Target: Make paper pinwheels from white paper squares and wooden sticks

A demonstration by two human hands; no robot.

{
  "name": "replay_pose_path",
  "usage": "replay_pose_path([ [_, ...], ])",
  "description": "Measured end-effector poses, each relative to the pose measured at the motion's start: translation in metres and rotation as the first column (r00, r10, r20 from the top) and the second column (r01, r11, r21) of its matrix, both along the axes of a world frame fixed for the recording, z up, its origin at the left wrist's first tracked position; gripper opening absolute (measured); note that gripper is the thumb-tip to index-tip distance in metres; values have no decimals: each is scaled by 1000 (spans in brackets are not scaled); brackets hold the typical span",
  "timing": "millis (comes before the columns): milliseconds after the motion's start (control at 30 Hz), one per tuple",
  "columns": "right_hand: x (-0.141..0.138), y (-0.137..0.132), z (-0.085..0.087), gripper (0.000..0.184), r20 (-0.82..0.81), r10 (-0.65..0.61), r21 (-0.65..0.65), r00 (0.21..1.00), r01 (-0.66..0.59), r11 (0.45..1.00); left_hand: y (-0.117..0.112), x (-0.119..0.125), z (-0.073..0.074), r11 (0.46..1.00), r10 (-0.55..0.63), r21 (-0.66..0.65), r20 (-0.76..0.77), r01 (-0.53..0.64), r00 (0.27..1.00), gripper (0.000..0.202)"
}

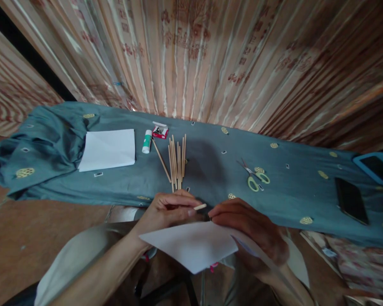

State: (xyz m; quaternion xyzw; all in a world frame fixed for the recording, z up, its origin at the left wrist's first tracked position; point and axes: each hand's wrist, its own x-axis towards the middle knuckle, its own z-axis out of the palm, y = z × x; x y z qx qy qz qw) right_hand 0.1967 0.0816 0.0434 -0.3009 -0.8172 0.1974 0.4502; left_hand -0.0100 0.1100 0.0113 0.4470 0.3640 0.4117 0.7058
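Observation:
In front of my lap, my left hand (170, 210) is closed around a thin wooden stick (200, 207), whose pale end points to the right. My right hand (247, 227) grips a piece of white paper (191, 244) at its upper edge. The paper hangs below both hands, with pointed corners and a curled part on the right. A small dark spot shows at the right fingertips, too small to name. Just beyond my left hand, several wooden sticks (176, 163) lie in a loose bundle on the blue-green cloth (210, 165).
A stack of white paper (110, 149) lies left, beside a glue stick (147, 142) and an open red box (160, 131) of small metal pieces. Green-handled scissors (253, 176) lie right of the sticks. Farther right are a dark phone (351, 200) and a blue-framed device (376, 168). A curtain (194, 59) hangs behind.

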Motion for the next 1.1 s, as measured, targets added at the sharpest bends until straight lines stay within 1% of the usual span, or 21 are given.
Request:
replay_pose_path([
  [167,-1,3,-3,27,39,38,-33,999,-36,999,-1,-2,-2,997,-75,14,-18,75,997,16],
  [333,-3,4,-8,25,19,16,-29,1000,-16,999,-1,-2,-5,994,-107,29,-23,108,994,13],
  [467,-4,5,-8,26,14,0,-17,1000,0,1000,-1,-1,-11,991,-133,24,-11,133,991,15],
  [633,-6,7,-6,27,3,-20,-5,1000,20,1000,-4,1,-17,997,-82,9,22,82,996,14],
  [833,-8,8,-8,24,-3,-21,5,1000,21,1000,-6,3,-13,999,-34,-13,-5,34,999,12],
  [967,-8,8,-6,27,2,-29,-19,1000,29,999,-6,4,-14,999,-37,-33,-7,37,999,10],
  [1100,-7,8,-6,25,-10,-21,-36,1000,21,999,-6,4,-15,998,-42,-46,5,42,999,12],
])
